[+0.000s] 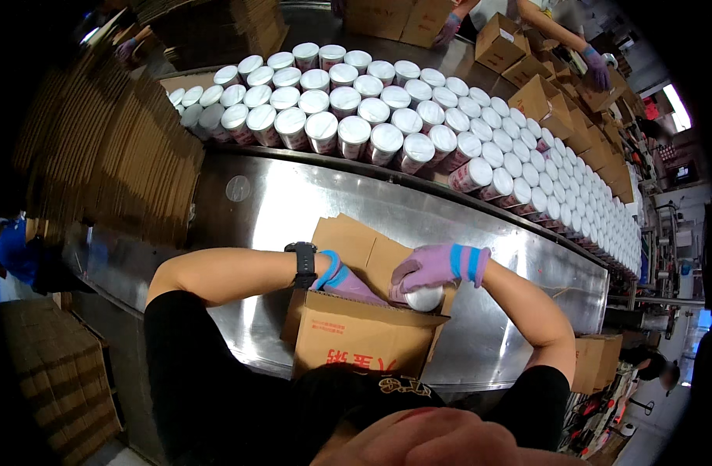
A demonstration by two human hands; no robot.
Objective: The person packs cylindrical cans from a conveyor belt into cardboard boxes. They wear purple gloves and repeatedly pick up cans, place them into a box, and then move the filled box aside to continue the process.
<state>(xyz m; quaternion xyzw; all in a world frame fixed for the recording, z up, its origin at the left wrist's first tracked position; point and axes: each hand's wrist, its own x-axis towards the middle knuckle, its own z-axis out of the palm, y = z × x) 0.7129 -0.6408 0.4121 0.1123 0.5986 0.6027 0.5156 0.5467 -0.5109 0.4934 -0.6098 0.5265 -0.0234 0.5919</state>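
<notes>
An open cardboard carton (367,338) with red printing stands on the steel table right before me, its far flap raised. My left hand (353,286), in a purple knit glove with a blue cuff, reaches down inside it; the fingers are hidden behind the near wall. At the carton's right side my right hand (423,271), gloved alike, grips a white-lidded can (424,298) tilted at the opening. Beyond the table's raised edge stand dense rows of the same white-lidded cans (385,140), with red printing on their sides.
Flattened cartons (108,151) are stacked high at the left, more (64,373) at the lower left. A clear round disc (238,189) lies on the steel table (227,227). Across the cans, a co-worker's gloved hands (596,69) are among filled-out cartons (501,43).
</notes>
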